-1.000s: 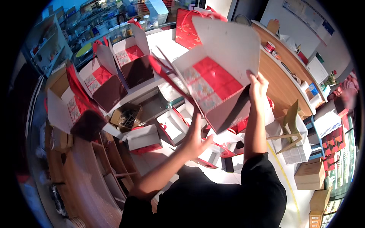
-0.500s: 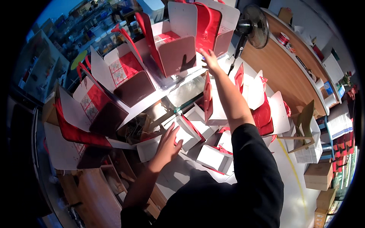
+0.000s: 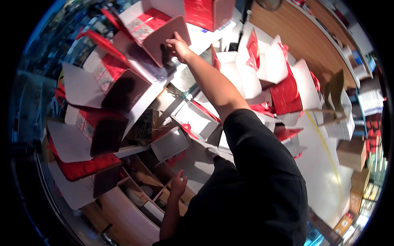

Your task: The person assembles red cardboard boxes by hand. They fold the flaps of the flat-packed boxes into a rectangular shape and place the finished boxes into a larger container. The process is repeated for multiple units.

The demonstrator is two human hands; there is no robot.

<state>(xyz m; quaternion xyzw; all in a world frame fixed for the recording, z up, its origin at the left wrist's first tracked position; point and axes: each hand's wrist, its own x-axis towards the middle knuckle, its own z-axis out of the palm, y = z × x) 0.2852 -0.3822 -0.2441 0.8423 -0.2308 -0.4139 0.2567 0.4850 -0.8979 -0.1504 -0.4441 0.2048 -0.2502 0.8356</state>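
Observation:
My right hand (image 3: pixel 179 47) reaches forward at the full stretch of the arm. Its fingers are apart, in front of the brownish flap (image 3: pixel 154 46) of an open red-and-white gift box; I cannot tell whether they touch it. Nothing shows in the grasp. Low beside my body, my left hand (image 3: pixel 178 184) hangs with its fingers loosely spread, over a wooden compartment unit (image 3: pixel 141 178). Red and patterned packages (image 3: pixel 151 19) lie inside the box. To its left, along the white table, stand more open boxes, one with a dark flap (image 3: pixel 125 91).
Several open white boxes with red straps, such as a white box (image 3: pixel 197 121), lie on the floor ahead. A tall red box (image 3: pixel 200 14) stands at the table's far end. On the right are a wooden counter (image 3: pixel 303 43), a white bag (image 3: pixel 340 123) and a cardboard box (image 3: pixel 351 153).
My view has turned, so the boxes sit differently in it. My right hand has come left to the front of an open gift box. The left hand has dropped back toward my body.

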